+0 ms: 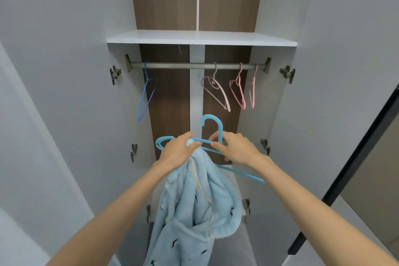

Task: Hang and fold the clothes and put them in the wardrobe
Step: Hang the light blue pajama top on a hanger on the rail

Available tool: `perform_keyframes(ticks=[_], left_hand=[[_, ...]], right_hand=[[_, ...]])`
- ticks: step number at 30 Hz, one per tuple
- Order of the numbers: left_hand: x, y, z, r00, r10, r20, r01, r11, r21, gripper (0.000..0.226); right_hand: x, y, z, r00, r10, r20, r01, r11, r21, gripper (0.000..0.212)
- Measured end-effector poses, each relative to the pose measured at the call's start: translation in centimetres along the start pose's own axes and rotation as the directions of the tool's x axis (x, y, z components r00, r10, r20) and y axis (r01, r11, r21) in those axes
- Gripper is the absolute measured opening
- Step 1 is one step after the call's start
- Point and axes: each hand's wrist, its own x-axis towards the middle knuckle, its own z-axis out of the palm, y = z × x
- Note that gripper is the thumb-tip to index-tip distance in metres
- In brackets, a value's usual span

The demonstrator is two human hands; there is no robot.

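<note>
A light blue fleece garment (pixel 190 211) with small dark marks hangs down in front of the open wardrobe. My left hand (pixel 178 150) grips its bunched top together with one arm of a light blue plastic hanger (pixel 212 127). My right hand (pixel 235 147) pinches the same hanger just below its hook, which points up. The hanger's other arm slants down to the right. Above, the wardrobe's metal rail (pixel 179 65) runs across.
On the rail hang a dark blue hanger (pixel 146 95) at the left, a grey-pink one (pixel 216 90) and two pink ones (pixel 238 90) at the right. A white shelf (pixel 200 38) lies above the rail. Both wardrobe doors (pixel 54 93) stand open at the sides.
</note>
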Motion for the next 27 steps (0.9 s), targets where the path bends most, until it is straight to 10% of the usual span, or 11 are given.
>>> perform_keyframes(ticks=[4, 9, 16, 27], left_hand=[[-0.6, 0.9, 1.5, 0.997, 0.0, 0.071, 0.008, 0.993, -0.114, 0.031], [-1.1, -0.1, 3.4, 0.991, -0.086, 0.099, 0.101, 0.983, -0.156, 0.071], [-0.2, -2.2, 5.6, 0.947, -0.317, 0.054, 0.319, 0.948, -0.019, 0.041], [2.0, -0.4, 7.6, 0.979, -0.194, -0.063, 0.194, 0.981, -0.011, 0.025]], right_hand=[[-1.5, 1.8, 0.1, 0.987, -0.005, 0.163, -0.021, 0.987, 0.158, 0.033], [-3.0, 4.9, -0.9, 0.995, 0.099, -0.004, -0.096, 0.971, 0.22, 0.027], [-6.1, 8.9, -2.9, 0.968, 0.247, -0.049, -0.22, 0.923, 0.315, 0.04], [-9.4, 10.9, -1.9, 0.951, 0.281, 0.125, -0.306, 0.909, 0.283, 0.045]])
